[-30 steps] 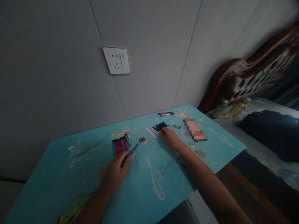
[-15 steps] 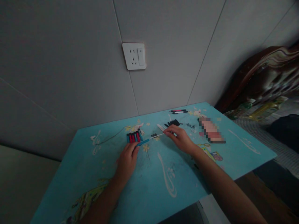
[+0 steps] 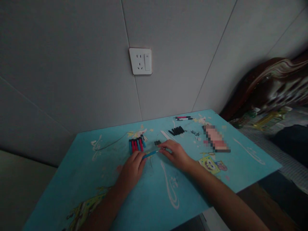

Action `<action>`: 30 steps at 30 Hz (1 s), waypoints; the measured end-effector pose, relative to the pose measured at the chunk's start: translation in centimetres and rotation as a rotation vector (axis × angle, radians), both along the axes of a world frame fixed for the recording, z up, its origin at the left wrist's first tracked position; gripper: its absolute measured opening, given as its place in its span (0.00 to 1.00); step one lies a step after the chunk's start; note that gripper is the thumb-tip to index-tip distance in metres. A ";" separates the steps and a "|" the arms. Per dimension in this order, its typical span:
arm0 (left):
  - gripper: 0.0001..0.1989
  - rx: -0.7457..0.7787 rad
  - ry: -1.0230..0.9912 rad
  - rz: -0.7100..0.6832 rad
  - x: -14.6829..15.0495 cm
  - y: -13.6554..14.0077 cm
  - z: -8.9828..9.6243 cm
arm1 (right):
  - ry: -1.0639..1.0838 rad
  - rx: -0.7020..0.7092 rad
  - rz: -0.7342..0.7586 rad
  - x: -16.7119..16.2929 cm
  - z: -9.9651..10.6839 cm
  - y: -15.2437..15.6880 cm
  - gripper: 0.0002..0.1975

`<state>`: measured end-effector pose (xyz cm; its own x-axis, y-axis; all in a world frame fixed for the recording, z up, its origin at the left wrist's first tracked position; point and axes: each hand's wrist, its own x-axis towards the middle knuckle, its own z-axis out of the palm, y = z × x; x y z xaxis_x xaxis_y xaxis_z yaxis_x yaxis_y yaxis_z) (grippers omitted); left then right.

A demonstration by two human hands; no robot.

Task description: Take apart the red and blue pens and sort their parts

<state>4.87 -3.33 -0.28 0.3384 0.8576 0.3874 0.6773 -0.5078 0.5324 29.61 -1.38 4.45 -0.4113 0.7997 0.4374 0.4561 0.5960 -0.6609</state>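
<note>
My left hand (image 3: 133,166) is closed around a blue pen barrel (image 3: 149,154), which points right and slightly upward above the table. At the barrel's right end, the fingertips of my right hand (image 3: 175,154) pinch a thin pale pen refill (image 3: 158,151). Most of the refill's length no longer shows; it appears to be inside the barrel. Just beyond my left hand lie several red and blue pen barrels (image 3: 136,143) side by side. Small dark pieces (image 3: 157,143) rest near my right fingertips, and white refills (image 3: 166,135) lie behind that hand.
Several black pen parts (image 3: 177,131) and a scatter of small dark bits (image 3: 195,133) lie farther back. Two pens (image 3: 183,118) rest near the rear edge. A pixelated flat object (image 3: 216,138) is on the right of the blue table (image 3: 96,170). The wall (image 3: 84,80) rises behind.
My right hand has moved left and down toward the barrel. The white refill length that showed between the hands is now mostly out of sight. My left hand keeps its hold.
</note>
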 end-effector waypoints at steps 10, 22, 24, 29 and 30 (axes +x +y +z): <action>0.17 0.118 0.381 -0.066 -0.3 -1.4 0.0 | -0.037 0.018 0.116 -2.3 -1.2 -1.3 0.10; 0.13 0.234 0.383 -0.176 -0.6 -1.4 0.4 | -0.056 0.089 0.085 -2.8 -0.8 -1.7 0.11; 0.13 0.235 0.401 -0.135 -0.3 -1.5 0.4 | -0.079 0.085 0.084 -2.9 -0.9 -1.7 0.11; 0.12 0.184 0.407 -0.125 0.6 -1.6 0.0 | -0.099 0.082 0.167 -3.1 -1.3 -2.0 0.10; 0.11 0.182 0.397 -0.135 0.7 -1.6 0.0 | -0.093 0.081 0.160 -3.1 -1.3 -2.0 0.10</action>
